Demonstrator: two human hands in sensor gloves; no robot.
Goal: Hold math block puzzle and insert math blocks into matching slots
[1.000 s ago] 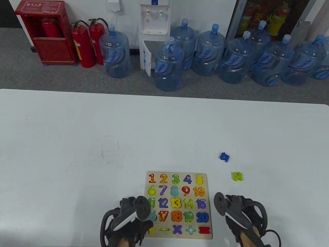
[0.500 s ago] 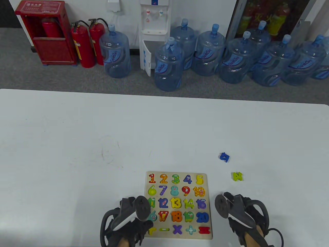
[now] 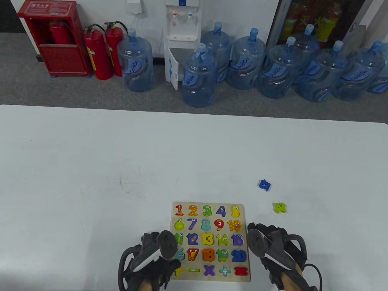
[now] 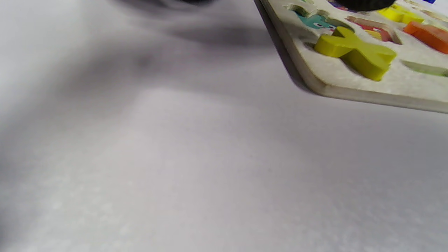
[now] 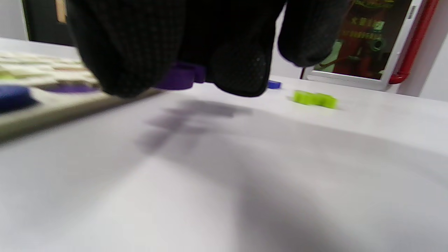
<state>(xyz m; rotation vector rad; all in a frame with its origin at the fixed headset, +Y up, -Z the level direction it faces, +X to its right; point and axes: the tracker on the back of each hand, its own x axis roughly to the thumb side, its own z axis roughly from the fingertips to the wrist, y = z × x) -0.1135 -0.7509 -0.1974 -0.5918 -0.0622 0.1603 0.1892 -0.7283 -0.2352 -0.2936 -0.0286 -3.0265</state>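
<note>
The wooden puzzle board lies flat near the table's front edge, with coloured number and sign blocks in its slots. My left hand rests on the board's lower left edge; in the left wrist view a fingertip presses on the board beyond a yellow sign block. My right hand is empty, beside the board's right edge, fingers hanging just above the table. A loose blue block and a loose green block lie right of the board.
In the right wrist view the green block and blue block lie beyond my fingers, the board to their left. Water bottles and fire extinguishers stand on the floor behind the table.
My right hand has moved left, up to the board's right edge. My left hand and the blocks have not moved.
</note>
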